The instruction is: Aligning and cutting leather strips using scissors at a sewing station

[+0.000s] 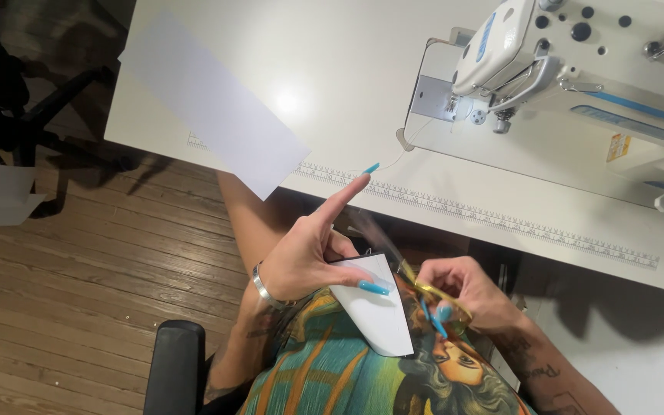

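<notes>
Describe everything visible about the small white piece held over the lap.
The small white piece looks like thin paper or stiff fabric, flat, with a rounded lower end and a dark upper edge. It hangs tilted above the colourful printed garment. The left hand pinches its upper left side; the right hand works gold-handled scissors at its right edge.

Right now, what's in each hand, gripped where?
Left hand pinches the white paper piece at its top edge. Right hand holds gold scissors by the handles.

left hand (301,257): long turquoise nails, silver bangle (264,289) | right hand (463,288): turquoise nails, forearm tattoos | bare arms | garment: teal-orange printed fabric (324,369)
</notes>
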